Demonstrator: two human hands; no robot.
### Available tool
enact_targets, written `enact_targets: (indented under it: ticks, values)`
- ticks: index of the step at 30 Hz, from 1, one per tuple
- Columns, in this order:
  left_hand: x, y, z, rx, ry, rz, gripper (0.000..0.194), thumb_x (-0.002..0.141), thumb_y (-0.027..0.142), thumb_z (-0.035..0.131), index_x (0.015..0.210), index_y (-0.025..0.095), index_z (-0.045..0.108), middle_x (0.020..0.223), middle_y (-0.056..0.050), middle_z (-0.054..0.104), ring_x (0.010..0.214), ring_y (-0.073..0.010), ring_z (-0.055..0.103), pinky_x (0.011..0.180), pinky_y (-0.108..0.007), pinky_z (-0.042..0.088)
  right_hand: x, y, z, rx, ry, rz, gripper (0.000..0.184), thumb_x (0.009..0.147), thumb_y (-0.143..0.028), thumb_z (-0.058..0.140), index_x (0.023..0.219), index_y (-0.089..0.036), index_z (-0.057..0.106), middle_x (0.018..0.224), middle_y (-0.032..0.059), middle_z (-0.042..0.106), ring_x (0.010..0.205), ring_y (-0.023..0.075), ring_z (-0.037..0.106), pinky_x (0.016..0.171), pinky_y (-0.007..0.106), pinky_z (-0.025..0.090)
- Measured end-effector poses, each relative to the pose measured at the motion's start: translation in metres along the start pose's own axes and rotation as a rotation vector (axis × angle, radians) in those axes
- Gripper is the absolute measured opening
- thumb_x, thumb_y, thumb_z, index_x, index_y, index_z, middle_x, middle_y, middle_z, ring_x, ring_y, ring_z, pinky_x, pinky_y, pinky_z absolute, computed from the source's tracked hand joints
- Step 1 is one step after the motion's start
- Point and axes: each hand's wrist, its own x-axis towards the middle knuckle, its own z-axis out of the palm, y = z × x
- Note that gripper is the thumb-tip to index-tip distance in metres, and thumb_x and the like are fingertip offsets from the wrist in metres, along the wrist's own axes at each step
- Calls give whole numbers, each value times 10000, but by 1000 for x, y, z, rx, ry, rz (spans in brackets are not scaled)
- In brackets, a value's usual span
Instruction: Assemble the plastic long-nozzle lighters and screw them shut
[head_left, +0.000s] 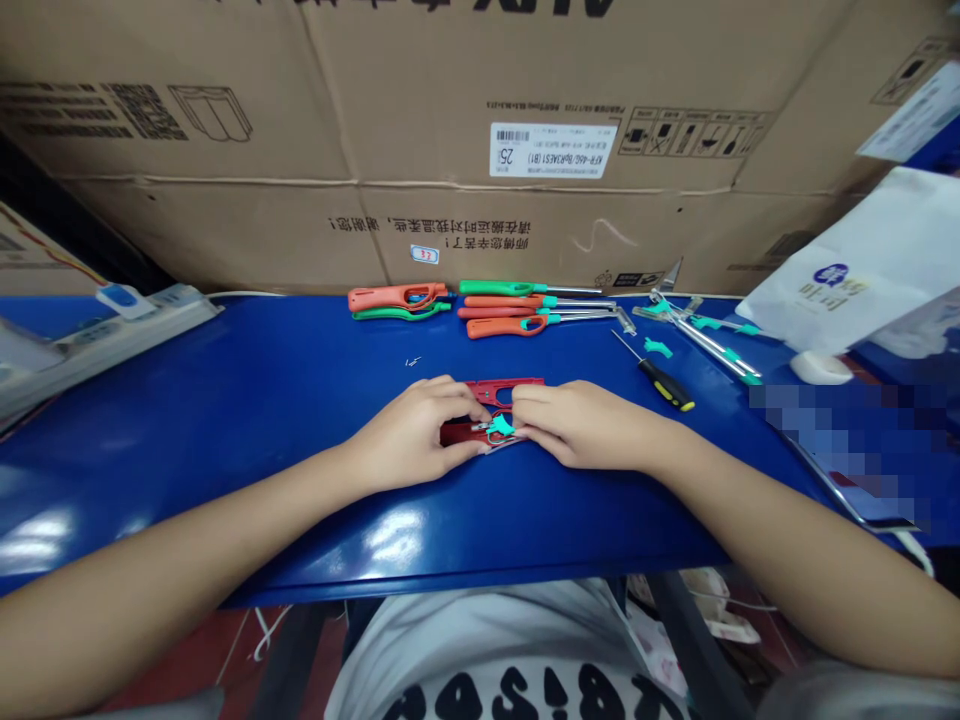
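My left hand (424,430) is closed around the left end of an open red lighter housing half (459,433). Inside the housing sits a teal trigger (500,430), with small metal parts and a thin wire beside it. Pinched at the trigger's right edge are the fingers of my right hand (570,425), which partly hide the housing's right end. A second red housing half (487,391) lies just behind, inner side up, its right part close to my right knuckles.
Behind my hands lie assembled long lighters (499,327) and orange and green housings (397,298). To the right are a screwdriver (667,385), a loose teal trigger (658,347), metal lighter tubes (712,340) and a white bag (847,265). A cardboard box (420,210) borders the blue table (225,420).
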Motion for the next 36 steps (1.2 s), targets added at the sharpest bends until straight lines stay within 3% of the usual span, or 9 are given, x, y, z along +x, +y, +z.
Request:
enact_targets:
  ticks: [15, 30, 33, 36]
  values:
    - [0, 0, 1, -18, 7, -9, 170, 901, 284, 710, 1051, 206, 728, 1037, -72, 737, 978, -244, 646, 910, -414, 511, 0, 5, 6, 67, 38, -45, 242, 1018, -200, 471, 924, -165, 691, 919, 51, 638, 726, 143, 527, 623, 271, 333]
    - [1, 3, 1, 1, 17, -17, 175, 914, 288, 699, 1059, 191, 708, 1045, -57, 756, 980, -238, 655, 884, -389, 517, 0, 1, 1, -96, 7, -87, 229, 973, -147, 480, 910, -164, 699, 934, 55, 652, 629, 124, 456, 575, 285, 259]
    - [0, 2, 0, -4, 20, -19, 197, 915, 292, 699, 1088, 198, 706, 1054, -57, 748, 986, -235, 652, 890, -383, 518, 0, -1, 0, -84, 3, -48, 232, 973, -149, 489, 918, -167, 713, 952, 63, 675, 663, 135, 508, 585, 286, 278]
    - [-1, 1, 0, 26, 2, 10, 301, 932, 290, 683, 1223, 211, 683, 1085, -68, 729, 995, -238, 634, 895, -386, 511, 1, -1, 2, 91, 59, 81, 220, 981, -193, 535, 906, -182, 741, 950, 56, 710, 768, 155, 600, 629, 272, 336]
